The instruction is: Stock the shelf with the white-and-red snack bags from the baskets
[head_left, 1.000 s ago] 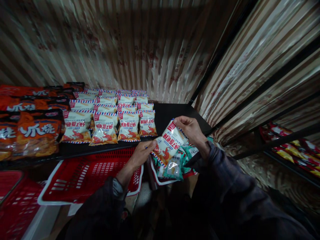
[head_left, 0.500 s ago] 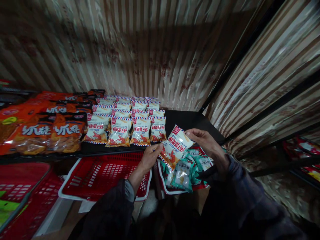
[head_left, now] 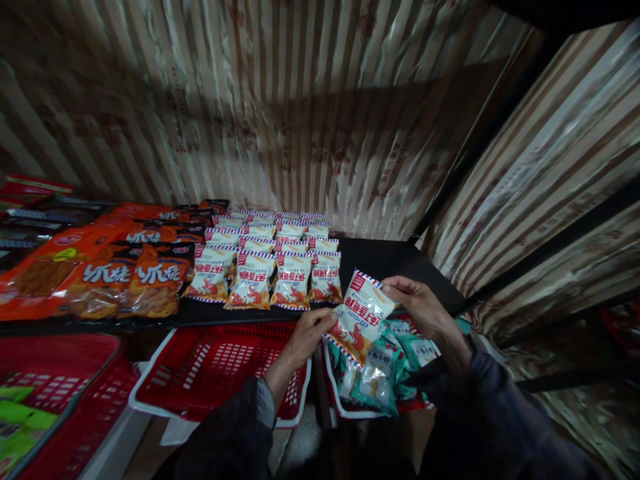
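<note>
Between my two hands is a white and orange snack bag [head_left: 363, 313] with red lettering and a striped edge, tilted slightly. My left hand [head_left: 310, 333] pinches its lower left edge. At its upper right edge, my right hand [head_left: 417, 303] grips it between thumb and fingers. Below the bag sits a red basket with a white rim [head_left: 345, 408], holding several green snack packets [head_left: 377, 377]. Matching white snack bags [head_left: 251, 277] stand in rows on the black shelf [head_left: 375, 257], to the left of the held bag.
Orange and black snack bags [head_left: 155, 277] fill the shelf farther left. Under its front edge is a red basket [head_left: 220, 360]; another red basket [head_left: 95, 353] at far left holds bright green packets [head_left: 23, 423]. Striped sheeting [head_left: 300, 120] covers the back, with a dark post [head_left: 480, 153] at right.
The view has shifted, so the shelf and baskets appear lower and farther right. Both hands still hold the same bag, which looks a little more upright.
</note>
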